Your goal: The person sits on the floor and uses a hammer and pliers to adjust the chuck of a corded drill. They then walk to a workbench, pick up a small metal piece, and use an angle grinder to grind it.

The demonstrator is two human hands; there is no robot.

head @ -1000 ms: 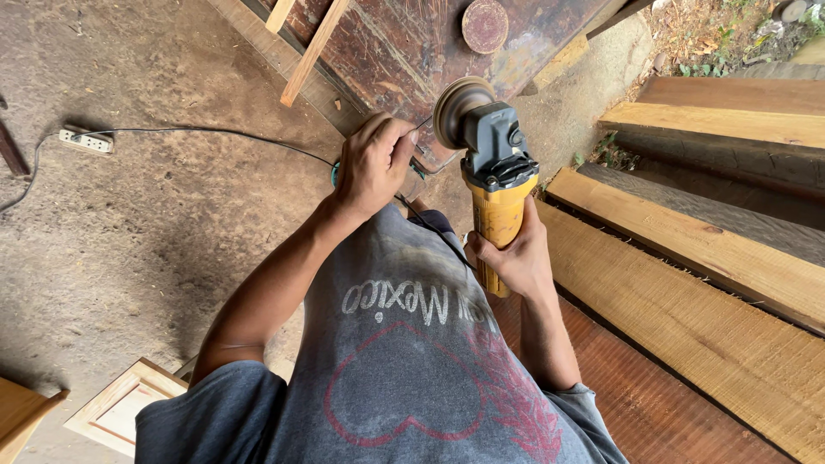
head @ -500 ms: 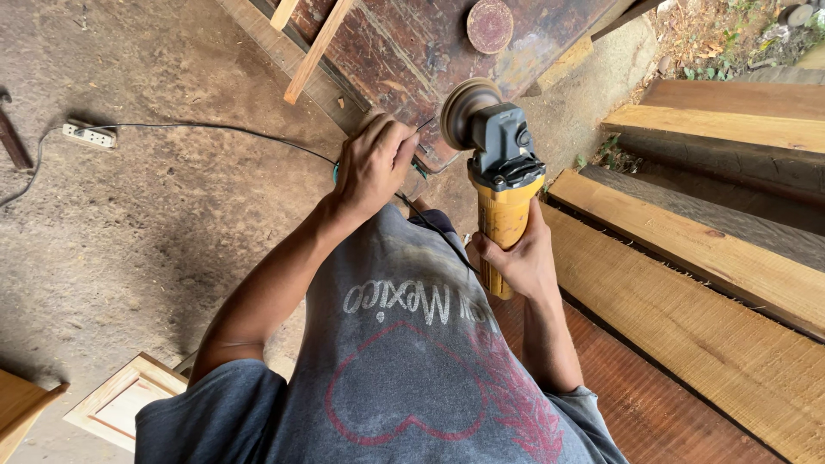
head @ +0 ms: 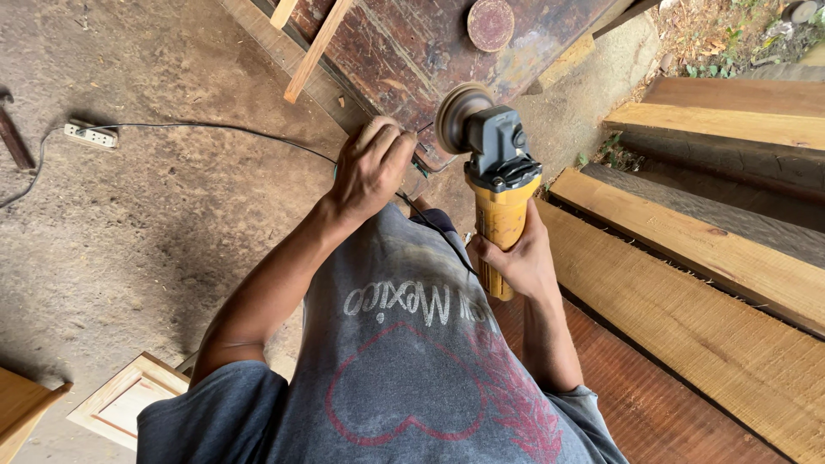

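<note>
Grinder: a yellow-bodied angle grinder (head: 498,185) with a dark grey head is held upright in front of the person's chest, its round sanding disc (head: 458,114) turned toward the dark worn wooden panel (head: 412,47) and close against its lower edge; whether disc and wood touch cannot be told.
Right hand: the right hand (head: 516,258) is wrapped tightly around the lower part of the yellow body, fingers closed on it.
Left hand: the left hand (head: 371,167) is curled over the lower edge of the wooden panel just beside the disc, fingers bent down onto it.
Cable: a thin dark cable (head: 434,228) runs across the chest from the left hand's side toward the grinder.
Loose disc: a spare round reddish disc (head: 491,23) lies on the panel above the grinder.
Slat: a pale wooden slat (head: 314,50) leans across the panel's left side.
Floor: a white power strip (head: 91,135) with its cord lies on the dusty concrete floor (head: 155,223), well apart on the left; a small framed panel (head: 129,399) sits near the left elbow.
Planks: long pale planks (head: 713,258) lie side by side on the right.
</note>
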